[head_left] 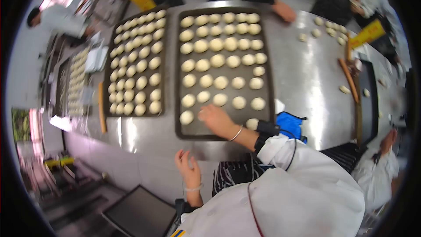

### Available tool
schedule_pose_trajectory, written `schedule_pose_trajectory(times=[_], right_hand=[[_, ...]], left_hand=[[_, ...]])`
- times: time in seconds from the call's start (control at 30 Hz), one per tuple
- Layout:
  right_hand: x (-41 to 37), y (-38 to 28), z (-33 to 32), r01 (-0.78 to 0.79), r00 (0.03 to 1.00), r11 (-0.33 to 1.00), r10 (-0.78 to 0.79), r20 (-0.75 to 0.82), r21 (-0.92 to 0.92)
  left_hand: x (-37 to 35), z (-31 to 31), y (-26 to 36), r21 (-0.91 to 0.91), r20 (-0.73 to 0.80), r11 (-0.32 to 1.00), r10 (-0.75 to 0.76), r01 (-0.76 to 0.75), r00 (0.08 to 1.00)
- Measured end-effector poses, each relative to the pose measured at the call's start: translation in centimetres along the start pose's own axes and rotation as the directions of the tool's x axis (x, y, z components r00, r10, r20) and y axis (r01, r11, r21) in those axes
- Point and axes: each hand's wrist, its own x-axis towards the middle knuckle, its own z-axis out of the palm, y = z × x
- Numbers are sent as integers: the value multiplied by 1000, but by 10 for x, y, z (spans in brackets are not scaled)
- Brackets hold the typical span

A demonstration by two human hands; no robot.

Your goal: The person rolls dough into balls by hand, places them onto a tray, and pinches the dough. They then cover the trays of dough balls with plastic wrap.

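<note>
Over the front of a dark baking tray (270, 96) is my right hand (215, 120), seen from its back. Its fingers are drawn together and point down; whatever they hold, if anything, is hidden beneath them. Just beyond the fingertips sits a round dough ball (203, 96), and another dough ball (187, 117) lies left of them. Rows of pale dough balls fill most of the tray, and one ball (252, 124) is partly covered by my right wrist. My left hand (188, 171) is raised in front of the table edge, fingers apart and holding nothing.
A second tray of dough balls (165, 61) stands to the left, with a wooden rolling pin (102, 107) beside it. A blue cloth-like item (290, 125) lies right of my tray. Another rolling pin (347, 79) and loose dough are farther right. Co-workers stand around the metal table (302, 61).
</note>
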Motion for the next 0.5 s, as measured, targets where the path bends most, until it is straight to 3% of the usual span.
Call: schedule_pose_trajectory(times=[0.13, 0.17, 0.2, 0.23, 0.27, 0.3, 0.33, 0.4, 0.47, 0.5], right_hand=[[-31, 11, -51, -110, 982, 985, 128, -139, 135], [-45, 24, -69, -154, 973, 984, 166, -160, 89], [-60, 36, -87, -289, 946, 955, 295, -137, 66], [-74, 47, -103, -411, 903, 910, 414, -117, 51], [-93, 67, -118, -391, 849, 914, 403, -341, 106], [-113, 89, -130, -476, 754, 848, 530, -388, 234], [-128, 102, -164, -647, 648, 712, 702, -296, 271], [-173, 161, -186, -811, 460, 520, 850, -259, 267], [-201, 212, -219, -827, 415, 535, 790, -452, 176], [-210, 241, -236, -824, 421, 540, 786, -453, 172]], left_hand=[[15, 8, 26, -111, 90, 990, 94, -84, 992], [20, 11, 34, -118, 87, 987, 118, -107, 989], [25, 16, 44, -118, 78, 985, 135, -125, 988], [31, 21, 56, -146, 94, 977, 170, -155, 981], [36, 23, 67, -145, 96, 973, 192, -177, 977], [41, 27, 77, -136, 92, 971, 209, -196, 973], [44, 33, 84, -147, 101, 971, 203, -187, 974], [49, 41, 101, -141, 108, 961, 254, -238, 961], [49, 54, 119, -150, 104, 950, 290, -274, 951], [47, 61, 127, -152, 95, 947, 299, -283, 950]])
